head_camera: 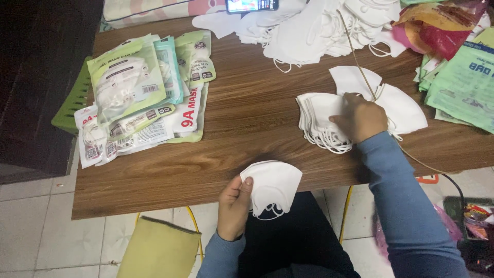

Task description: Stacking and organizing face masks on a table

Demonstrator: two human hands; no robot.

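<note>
White folded face masks fill most of what the head camera shows on the brown wood-grain table (242, 118). The left hand (234, 206) sits just off the near edge, its fingers and thumb pinched narrow on one folded white mask (275, 185), which overhangs that edge with its ear loops dangling toward the lap. The right hand (360, 118) reaches further in, toward the right side of the table, and presses down on a small stack of masks (319, 121); its fingers are curled over the top of the stack, thumb at the near side, though whether they grip a single mask cannot be told. Two loose masks (401, 105) lie spread just behind and to the right of that hand, touching the stack. A thin tan cord (355, 51) runs from the far edge down across them and past the wrist to the near right edge.

Along the far edge a large heap of loose masks (314, 28) spreads out, with a phone (252, 5) at its left end. Near the left edge lies an overlapping pile of sealed mask packets (139, 98), green, teal and white. Green printed bags (463, 82) and a red-and-yellow bag (437, 25) crowd the far right corner. Open wood separates the packets from the right hand's stack. Below the near edge a yellow-green cushion (157, 252) rests on the tiled floor (36, 231).
</note>
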